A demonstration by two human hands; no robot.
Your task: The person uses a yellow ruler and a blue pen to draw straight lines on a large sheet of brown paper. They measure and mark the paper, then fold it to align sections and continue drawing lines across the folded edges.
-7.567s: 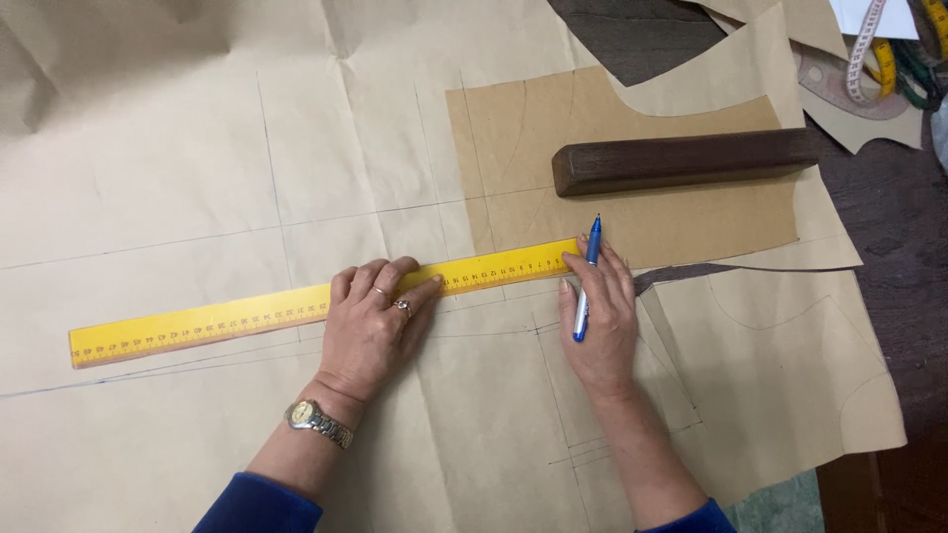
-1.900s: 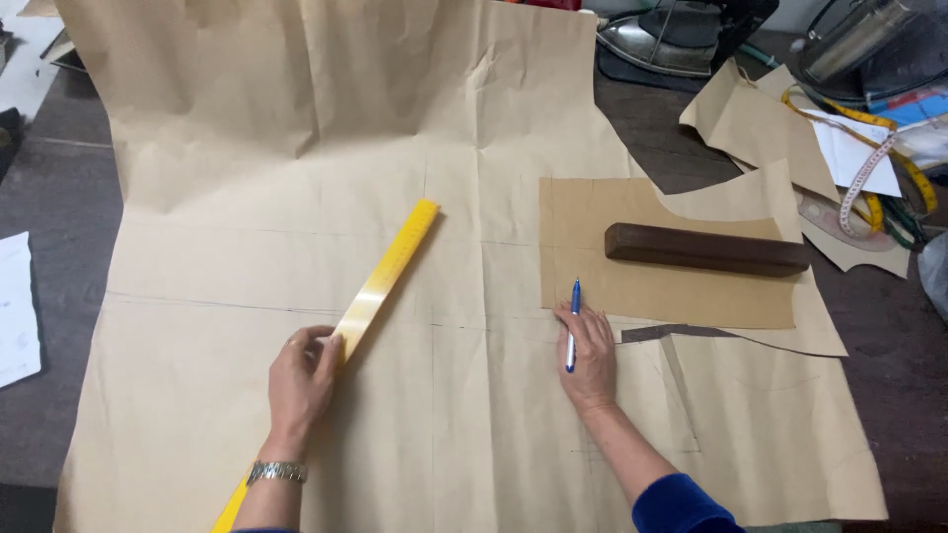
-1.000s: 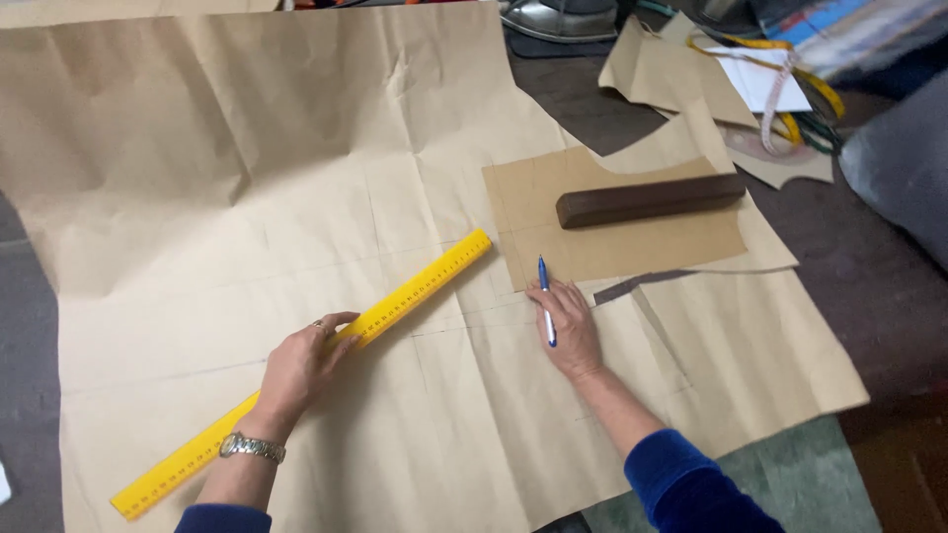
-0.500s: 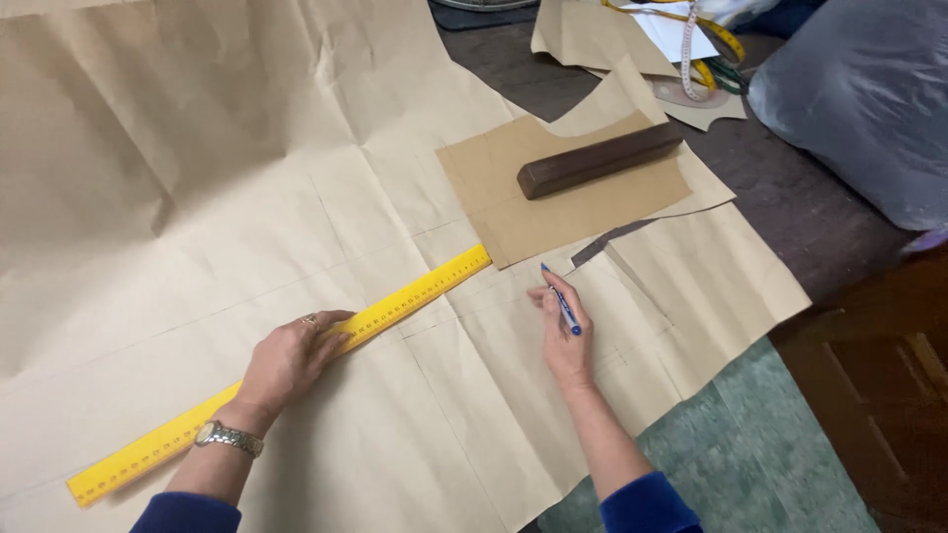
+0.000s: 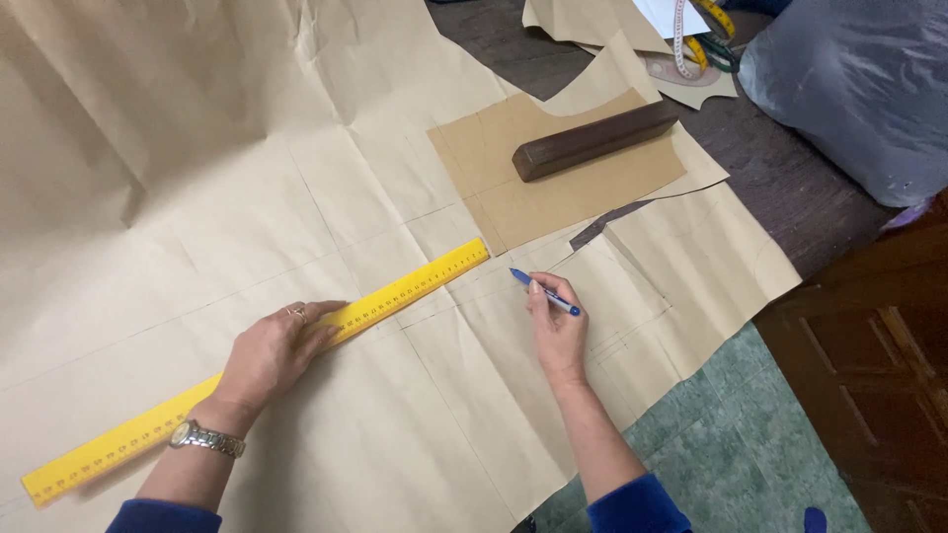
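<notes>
The left hand (image 5: 272, 350) lay flat and open on the long yellow ruler (image 5: 267, 367), pressing it down on the brown pattern paper (image 5: 197, 197) spread over the surface. The right hand (image 5: 555, 321) was closed around a blue pen (image 5: 544, 292), its tip just past the ruler's far end. The step looked like lining the edge up before ruling. A dark wooden block (image 5: 592, 140) weighted a smaller cardboard piece (image 5: 553, 188) nearby.

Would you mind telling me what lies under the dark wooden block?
The wooden block rests on a darker tan paper piece, which lies on the big paper sheet. Any lines drawn beneath the block are covered.
</notes>
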